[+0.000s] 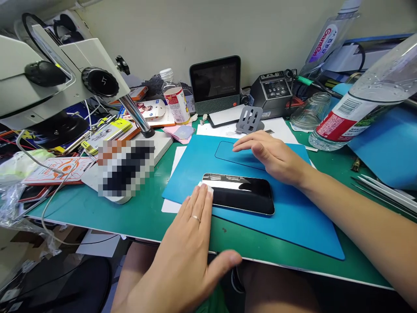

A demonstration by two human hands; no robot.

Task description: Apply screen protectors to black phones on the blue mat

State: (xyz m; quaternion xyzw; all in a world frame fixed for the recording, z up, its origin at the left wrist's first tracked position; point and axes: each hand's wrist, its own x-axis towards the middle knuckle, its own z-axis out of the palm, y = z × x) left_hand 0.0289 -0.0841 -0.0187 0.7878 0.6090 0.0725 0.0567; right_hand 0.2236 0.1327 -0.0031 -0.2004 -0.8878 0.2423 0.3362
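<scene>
A smartphone (241, 193) with a black, glossy screen lies face up on a blue mat (192, 161). My left hand (192, 234) reaches to the phone's left end with its fingers stretched out flat, thumb spread away. Under its fingertips a small white wipe (206, 188) shows, resting on the edge of the phone. My right hand (276, 158) is open above the mat, just behind the phone's right end, with nothing in it. Beneath that hand, a thin dark phone-shaped outline (228, 152) shows on the mat.
A microscope (100, 82) stands at the left beside boxes and cables. Along the back are a drink bottle (176, 98), a smart display (215, 84), a metal stand (249, 119) and a black device (272, 95). A large water bottle (361, 104) and glass jar (311, 111) are at right.
</scene>
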